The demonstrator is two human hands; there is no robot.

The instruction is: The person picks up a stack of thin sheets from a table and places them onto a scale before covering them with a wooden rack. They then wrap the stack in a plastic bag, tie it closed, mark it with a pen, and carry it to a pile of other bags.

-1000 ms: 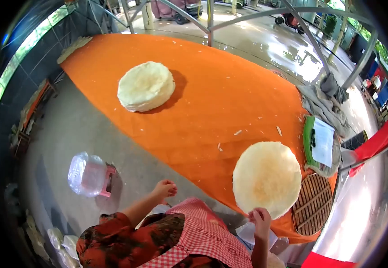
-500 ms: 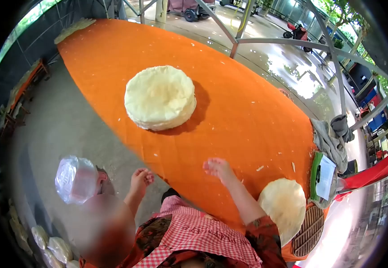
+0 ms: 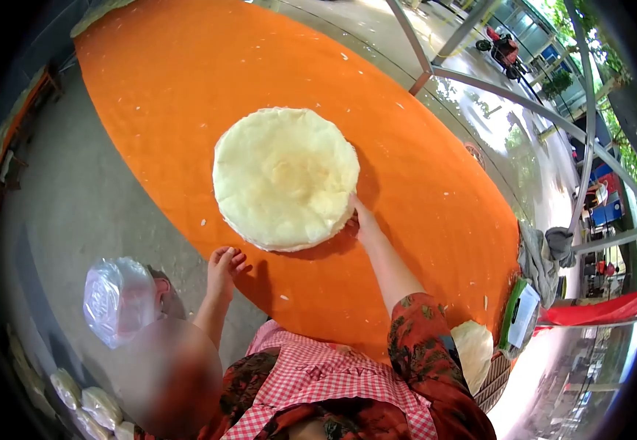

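No text can be read; the apron (image 3: 337, 375), at six o'clock, bears what looks like dark lettering, too blurred to decipher.

The stack (image 3: 285, 172) at centre is matt and faintly dimpled. The cover (image 3: 150, 88) beneath looks like matt cloth. Lower left, the film (image 3: 119, 299) is clear, glossy, crinkled plastic. The apron (image 3: 333, 375) is woven cloth; the tray (image 3: 492, 384), lower right, looks wooden and ridged; the poles (image 3: 509, 96), upper right, are smooth metal.

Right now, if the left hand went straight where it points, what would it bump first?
The left hand would probably bump the pale round stack, though the hand's height is unclear.
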